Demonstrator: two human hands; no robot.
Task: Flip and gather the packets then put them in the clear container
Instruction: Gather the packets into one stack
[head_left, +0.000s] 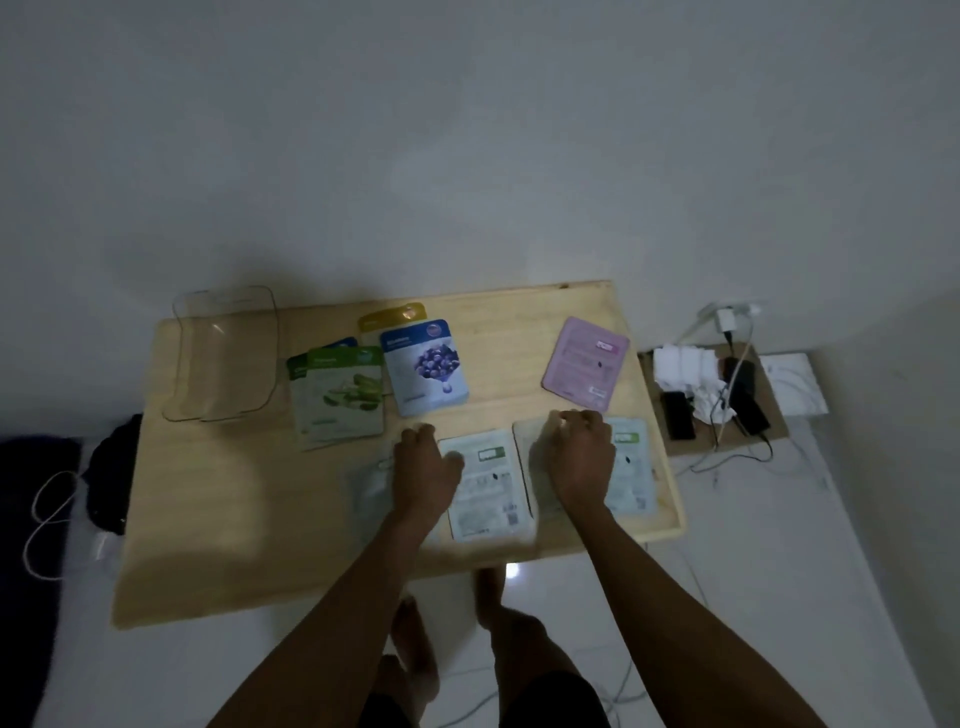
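A clear container stands at the table's far left. Beside it, overlapping and picture side up, lie a green cucumber packet, a blue blueberry packet and a yellow packet. A pink packet lies back side up at the far right. Near the front edge a white packet lies back side up between my hands. My left hand curls over a blurred pale packet. My right hand grips the top edge of a beige packet, which overlaps a light blue packet.
The low wooden table stands on a white tiled floor. To its right is a board with phones, crumpled cloths, cables and a wall charger. A dark cloth and a white cable lie at the left. My feet are under the front edge.
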